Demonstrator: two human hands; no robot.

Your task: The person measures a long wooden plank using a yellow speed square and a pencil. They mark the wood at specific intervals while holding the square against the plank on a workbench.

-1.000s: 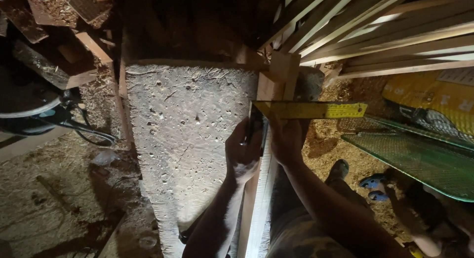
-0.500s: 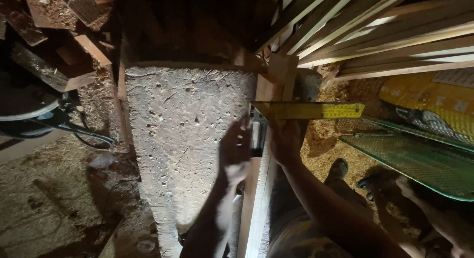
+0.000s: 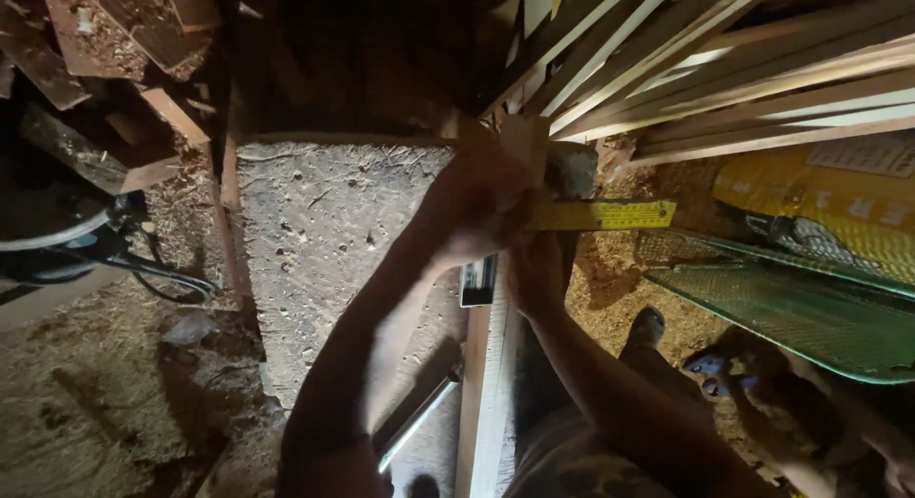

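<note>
Try square (image 3: 600,215) with a yellow blade is lying across a long pale wooden board (image 3: 491,384), blade sticking out to the right, dark stock (image 3: 477,281) hanging down along the board's left edge. Right hand (image 3: 536,274) is pressing down on the board just near of the blade, fingers curled against the square, pinning it there. Left hand (image 3: 481,207) is reaching over the far-left end of the blade and covering the corner; it's blurry, so I can't tell whether it's gripping anything or just resting on top. The board is running near-to-far along the right edge of a rough, pitted grey slab (image 3: 334,241). A metal rod (image 3: 416,424) is lying on the slab's near end, partly under the left forearm. Off to the far right, a stack of pale timber strips (image 3: 743,69) is fanning out, with a green mesh panel (image 3: 810,317) and a yellow sack (image 3: 829,198) below it. Wood offcuts (image 3: 105,60) are piling up far left, and black cables (image 3: 152,269) are trailing over the sawdust floor (image 3: 86,384).
</note>
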